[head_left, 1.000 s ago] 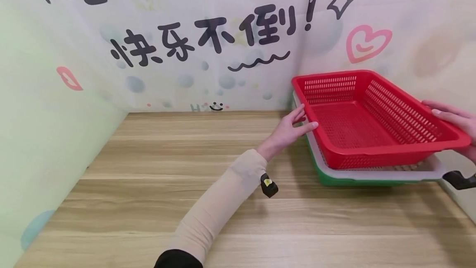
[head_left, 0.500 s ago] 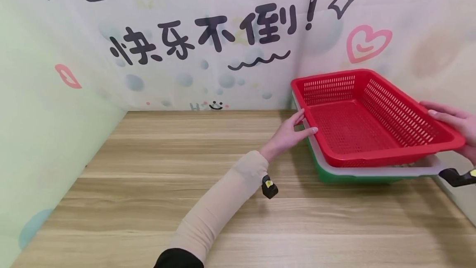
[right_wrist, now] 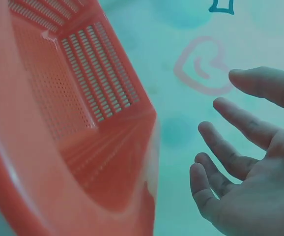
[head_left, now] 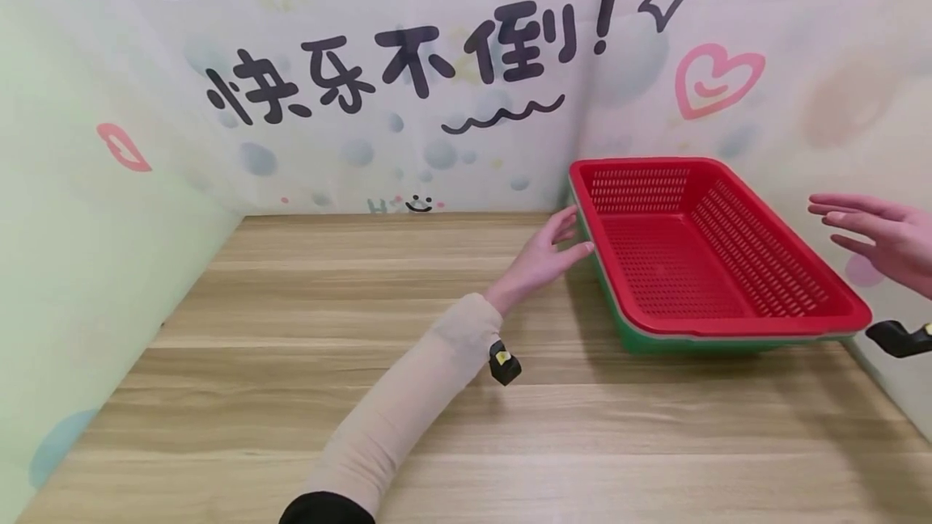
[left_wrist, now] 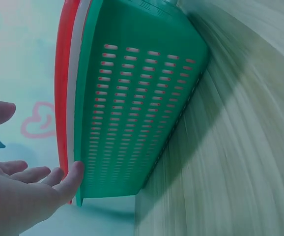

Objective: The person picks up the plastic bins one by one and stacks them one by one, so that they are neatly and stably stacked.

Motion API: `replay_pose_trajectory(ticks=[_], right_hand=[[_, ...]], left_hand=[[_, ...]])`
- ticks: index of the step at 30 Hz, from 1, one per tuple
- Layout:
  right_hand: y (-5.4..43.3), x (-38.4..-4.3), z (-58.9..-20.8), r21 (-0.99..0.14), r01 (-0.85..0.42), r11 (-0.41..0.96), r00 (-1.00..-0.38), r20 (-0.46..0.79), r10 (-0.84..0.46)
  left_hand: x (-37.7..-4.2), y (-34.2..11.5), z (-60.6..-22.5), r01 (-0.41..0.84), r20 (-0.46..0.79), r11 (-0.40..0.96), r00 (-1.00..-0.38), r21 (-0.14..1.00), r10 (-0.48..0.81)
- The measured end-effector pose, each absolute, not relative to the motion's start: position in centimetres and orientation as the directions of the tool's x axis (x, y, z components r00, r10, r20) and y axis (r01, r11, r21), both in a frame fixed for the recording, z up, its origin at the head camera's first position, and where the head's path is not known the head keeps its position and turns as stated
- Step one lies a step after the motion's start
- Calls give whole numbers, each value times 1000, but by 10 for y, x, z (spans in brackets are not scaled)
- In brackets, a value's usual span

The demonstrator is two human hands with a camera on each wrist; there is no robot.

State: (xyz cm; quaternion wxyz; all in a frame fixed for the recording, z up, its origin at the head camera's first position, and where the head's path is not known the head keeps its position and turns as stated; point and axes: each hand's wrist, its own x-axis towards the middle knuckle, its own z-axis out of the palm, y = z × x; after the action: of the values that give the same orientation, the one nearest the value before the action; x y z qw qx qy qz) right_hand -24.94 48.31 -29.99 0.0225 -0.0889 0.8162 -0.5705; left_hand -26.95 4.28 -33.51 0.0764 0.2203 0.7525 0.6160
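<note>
A red plastic basket [head_left: 658, 269] with slotted sides is nested in a stack at the table's right. Beneath its rim shows the thin edge of a white basket [left_wrist: 74, 78], and a green basket [left_wrist: 132, 98] is lowest, on the table. My left hand [head_left: 542, 257] is at the stack's left rim, fingers loosely spread; in the left wrist view its little finger lies at the rims, gripping nothing. To the right of the stack my right hand [head_left: 884, 237] hovers in the air, fingers extended and apart from the red basket, holding nothing.
The wood-grain table [head_left: 328, 378] spreads out to the left of the stack. Behind it hangs a printed cloth [head_left: 408, 144] with black characters, and a pale green side [head_left: 95, 265] closes off the left. A whitish panel borders the table on the right.
The red basket, tilted and held in both hands before, has dropped down level into the white one. Both hands have let go; the right one has drawn off from the rim.
</note>
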Motion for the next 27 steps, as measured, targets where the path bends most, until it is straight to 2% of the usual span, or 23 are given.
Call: replay_pose_trajectory(ticks=[3, 4, 7, 14, 21, 27], right_hand=[[474, -248, -295, -872, -93, 481, -988, 20, -154], [471, -248, -294, -867, -99, 489, -987, 22, -160], [465, -249, -291, -875, -128, 467, -982, 46, -183], [450, -253, -284, -930, -199, 309, -956, 114, -271], [431, -257, -279, -894, -161, 418, -963, 50, -263], [411, -260, -271, -899, -98, 428, -966, -17, -257]], left_hand=[[-270, 39, -336, 229, 151, 144, -897, 963, 416], [-270, 37, -336, 230, 154, 138, -896, 963, 416], [-270, 32, -337, 232, 158, 139, -899, 963, 408], [-268, 12, -344, 265, 184, 155, -897, 952, 403], [-268, -8, -352, 281, 222, 119, -905, 952, 362], [-267, -21, -353, 278, 228, 104, -912, 955, 342]])
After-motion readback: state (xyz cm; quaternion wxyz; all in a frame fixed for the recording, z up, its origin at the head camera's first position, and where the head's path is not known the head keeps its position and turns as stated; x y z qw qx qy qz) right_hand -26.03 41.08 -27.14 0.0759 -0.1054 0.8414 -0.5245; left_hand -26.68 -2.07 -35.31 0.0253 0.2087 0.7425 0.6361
